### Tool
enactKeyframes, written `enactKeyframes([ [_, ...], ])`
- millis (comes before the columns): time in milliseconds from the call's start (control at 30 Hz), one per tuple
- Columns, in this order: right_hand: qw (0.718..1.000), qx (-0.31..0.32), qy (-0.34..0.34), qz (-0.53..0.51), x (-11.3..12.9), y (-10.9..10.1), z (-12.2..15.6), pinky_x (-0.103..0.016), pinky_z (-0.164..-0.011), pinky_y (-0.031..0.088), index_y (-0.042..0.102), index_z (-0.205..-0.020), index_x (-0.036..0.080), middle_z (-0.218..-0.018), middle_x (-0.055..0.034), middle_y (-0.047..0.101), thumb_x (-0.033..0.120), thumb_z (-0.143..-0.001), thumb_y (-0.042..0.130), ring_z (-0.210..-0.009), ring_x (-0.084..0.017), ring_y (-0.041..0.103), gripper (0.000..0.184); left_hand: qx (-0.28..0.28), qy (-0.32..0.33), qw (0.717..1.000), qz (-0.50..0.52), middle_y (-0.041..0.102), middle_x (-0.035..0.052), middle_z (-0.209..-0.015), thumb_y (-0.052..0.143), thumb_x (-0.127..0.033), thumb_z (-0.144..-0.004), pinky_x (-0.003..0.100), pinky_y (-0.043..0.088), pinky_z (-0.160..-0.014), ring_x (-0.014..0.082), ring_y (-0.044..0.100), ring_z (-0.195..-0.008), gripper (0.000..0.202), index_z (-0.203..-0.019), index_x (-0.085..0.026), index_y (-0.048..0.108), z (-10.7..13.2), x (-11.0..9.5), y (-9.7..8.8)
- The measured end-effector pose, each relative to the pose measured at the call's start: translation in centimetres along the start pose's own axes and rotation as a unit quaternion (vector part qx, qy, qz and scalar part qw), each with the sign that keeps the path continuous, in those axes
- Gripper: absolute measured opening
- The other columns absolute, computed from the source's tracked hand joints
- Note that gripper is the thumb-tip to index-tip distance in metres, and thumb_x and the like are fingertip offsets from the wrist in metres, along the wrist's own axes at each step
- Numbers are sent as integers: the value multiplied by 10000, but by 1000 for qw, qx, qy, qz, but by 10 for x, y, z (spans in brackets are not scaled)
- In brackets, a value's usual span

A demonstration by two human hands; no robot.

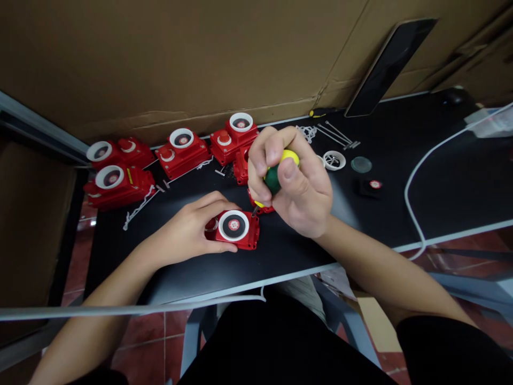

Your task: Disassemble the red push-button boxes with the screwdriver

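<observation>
My left hand [202,227] is wrapped round a small red alarm box [251,235] that rests on the black tabletop. A white ring with a dark round centre and a red emblem sits on the box's upper face. In my right hand [298,184] is a screwdriver [273,181] with a green and yellow handle, gripped in the closed fingers. Its thin shaft points down and left to the box's far right corner, where the tip seems to meet a screw hole. Partly hidden behind my right hand lie more red housings [241,166].
Several red alarm boxes [182,152] stand along the cardboard wall [192,59] at the back. To the right lie metal rods [334,135], a white ring [334,160], a clear disc [361,164] and a small black part [369,186]. A white cable [412,187] crosses the table's right side.
</observation>
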State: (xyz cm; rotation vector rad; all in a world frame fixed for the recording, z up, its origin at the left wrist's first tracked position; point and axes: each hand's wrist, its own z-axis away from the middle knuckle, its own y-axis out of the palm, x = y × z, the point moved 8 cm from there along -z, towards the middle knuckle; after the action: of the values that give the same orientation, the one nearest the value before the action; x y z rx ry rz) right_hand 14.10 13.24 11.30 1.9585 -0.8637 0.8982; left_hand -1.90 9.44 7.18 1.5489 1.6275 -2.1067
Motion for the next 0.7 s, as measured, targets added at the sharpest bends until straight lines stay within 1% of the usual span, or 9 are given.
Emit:
enactKeyframes([
  [67,1000,6,-2,5,1,0,1,-293,-480,436,599,-1009,281,-976,-3,563,535,-1052,752,-585,-112,463,300,0,2,1000,0,730,81,-1227,910,-537,-932,375,613,-964,257,746,-1087,554,-1348,-227,718,0,0,0],
  [133,999,19,-2,29,2,-2,0,-316,-533,501,631,-1004,279,-992,-16,587,557,-1052,743,-628,-130,514,303,-1,3,1000,-5,732,88,-1253,910,-557,-925,383,618,-985,266,748,-1112,568,-1343,-226,719,0,1,1],
  [233,993,63,-13,101,7,-2,-2,-370,-726,607,747,-1018,280,-1000,-42,627,570,-1032,770,-804,-187,607,291,-6,8,1000,-15,728,100,-1327,901,-590,-921,406,624,-1021,291,743,-1181,582,-1344,-235,717,0,1,1],
  [300,986,90,-34,134,13,0,-4,-389,-829,619,820,-1062,290,-1001,-45,644,538,-985,848,-909,-209,625,262,-7,13,1000,-21,729,91,-1334,894,-587,-929,410,625,-1024,292,740,-1185,552,-1325,-244,720,0,1,1],
  [367,985,95,-39,142,16,0,-4,-393,-844,619,848,-1090,293,-995,-35,646,497,-911,937,-934,-212,633,286,-6,14,1000,-24,736,77,-1320,889,-566,-941,407,620,-1030,287,738,-1180,505,-1297,-251,722,0,0,1],
  [467,990,61,-9,130,15,-3,-4,-381,-806,622,840,-1075,270,-982,-18,630,433,-858,984,-895,-198,669,307,-7,12,1000,-27,740,76,-1324,879,-572,-948,402,615,-1027,288,735,-1186,500,-1299,-255,717,0,-1,0],
  [567,994,51,8,92,12,-1,-3,-375,-825,632,821,-1113,247,-1022,-5,635,410,-909,933,-895,-180,725,285,-6,-1,999,-35,742,75,-1285,867,-615,-942,397,621,-991,283,738,-1137,527,-1299,-253,729,0,1,-1],
  [633,995,76,17,56,9,3,-3,-383,-853,644,796,-1185,236,-1092,-8,674,415,-991,842,-926,-177,763,268,-6,-12,999,-42,743,65,-1240,861,-640,-936,398,623,-972,275,738,-1093,554,-1313,-254,736,1,4,-1],
  [700,993,117,15,6,6,10,-3,-377,-856,654,753,-1262,226,-1124,-15,719,418,-1064,743,-938,-174,786,276,-4,-19,999,-43,746,64,-1236,861,-653,-928,400,625,-968,276,740,-1089,582,-1331,-252,732,1,5,-1],
])
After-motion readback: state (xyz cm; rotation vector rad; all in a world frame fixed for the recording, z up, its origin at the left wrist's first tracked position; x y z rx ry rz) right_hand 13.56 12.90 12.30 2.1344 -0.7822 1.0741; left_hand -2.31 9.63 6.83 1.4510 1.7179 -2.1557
